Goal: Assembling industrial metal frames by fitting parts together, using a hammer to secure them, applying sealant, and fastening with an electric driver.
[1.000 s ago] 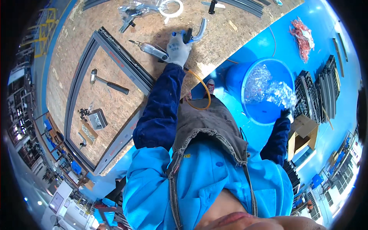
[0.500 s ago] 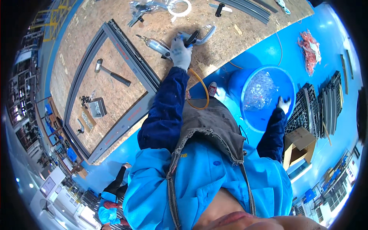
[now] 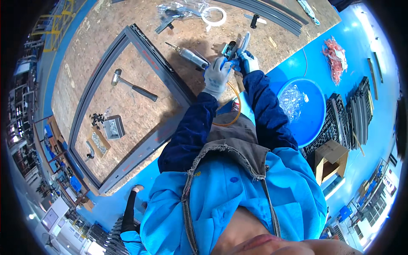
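Observation:
In front of me over the wooden workbench (image 3: 178, 34), a grey-and-black handle (image 3: 245, 42) is between my two hands. My left hand (image 3: 217, 75), in a white glove with blue fingertips, is closed on its black part. My right hand (image 3: 250, 63), gloved alike, has its fingers wrapped round the lower end of the grey lever. A silver air screwdriver (image 3: 190, 56) lies just left of my left hand, its tip pointing away to the left. An orange hose (image 3: 239, 104) loops below my left hand.
A dark grey frame (image 3: 123, 38) lies on the bench. Within its outline are a hammer (image 3: 136, 88), a small grey box (image 3: 122, 127) and a cardboard tray of screws (image 3: 98, 142). A blue bin (image 3: 312, 127) with clear plastic scraps stands right. A white ring (image 3: 223, 17) lies at the back.
My right hand has come up from the blue bin to the handle. My left hand has shifted right and nearer me with the handle. The view has turned slightly.

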`<action>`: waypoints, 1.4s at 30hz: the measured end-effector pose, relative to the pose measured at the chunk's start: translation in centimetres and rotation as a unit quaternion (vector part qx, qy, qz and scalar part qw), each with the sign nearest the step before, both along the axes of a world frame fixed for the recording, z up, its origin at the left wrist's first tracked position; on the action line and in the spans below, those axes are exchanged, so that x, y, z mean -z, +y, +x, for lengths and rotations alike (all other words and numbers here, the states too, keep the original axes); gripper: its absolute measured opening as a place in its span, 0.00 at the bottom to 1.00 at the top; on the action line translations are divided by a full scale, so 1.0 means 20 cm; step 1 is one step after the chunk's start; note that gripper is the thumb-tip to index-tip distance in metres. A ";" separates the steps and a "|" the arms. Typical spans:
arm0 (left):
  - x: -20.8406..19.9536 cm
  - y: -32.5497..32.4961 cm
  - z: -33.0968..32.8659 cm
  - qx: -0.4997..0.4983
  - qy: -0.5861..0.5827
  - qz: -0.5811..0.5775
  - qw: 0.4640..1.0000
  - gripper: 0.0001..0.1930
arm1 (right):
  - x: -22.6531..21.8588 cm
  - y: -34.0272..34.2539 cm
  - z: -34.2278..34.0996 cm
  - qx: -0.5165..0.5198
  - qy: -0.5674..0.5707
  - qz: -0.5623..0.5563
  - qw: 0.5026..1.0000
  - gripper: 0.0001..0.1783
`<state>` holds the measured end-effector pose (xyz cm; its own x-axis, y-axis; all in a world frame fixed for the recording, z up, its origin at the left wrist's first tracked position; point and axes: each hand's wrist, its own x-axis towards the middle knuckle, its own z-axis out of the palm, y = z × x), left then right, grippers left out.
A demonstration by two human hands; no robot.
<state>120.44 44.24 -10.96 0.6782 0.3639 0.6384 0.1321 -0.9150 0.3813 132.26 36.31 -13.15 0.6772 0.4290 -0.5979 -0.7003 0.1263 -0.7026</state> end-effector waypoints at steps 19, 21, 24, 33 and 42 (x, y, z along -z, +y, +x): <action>-0.53 0.44 -0.13 0.294 -0.019 -0.375 0.879 0.23 | -0.42 0.09 -0.13 -0.271 -0.428 0.001 0.862 0.12; -0.51 0.42 -0.15 0.250 0.002 -0.361 0.899 0.24 | -0.50 0.12 -0.06 -0.355 -0.203 0.031 0.912 0.12; -0.47 0.37 -0.16 0.200 0.017 -0.346 0.917 0.25 | -0.62 0.17 0.03 -0.429 0.032 0.052 0.901 0.13; -0.49 0.25 -0.11 0.232 -0.260 -0.783 0.515 0.22 | -0.76 0.12 -0.06 -0.139 -0.638 -0.097 0.751 0.13; -0.59 0.32 -0.13 0.139 -0.187 -0.609 0.759 0.22 | -0.92 0.16 -0.10 -0.170 -0.857 -0.068 0.482 0.19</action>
<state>117.85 50.64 0.90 0.6916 0.7138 0.1105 -0.3264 0.1724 0.9294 130.30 39.46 5.18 0.1306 0.7253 0.6759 0.9593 0.0798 -0.2710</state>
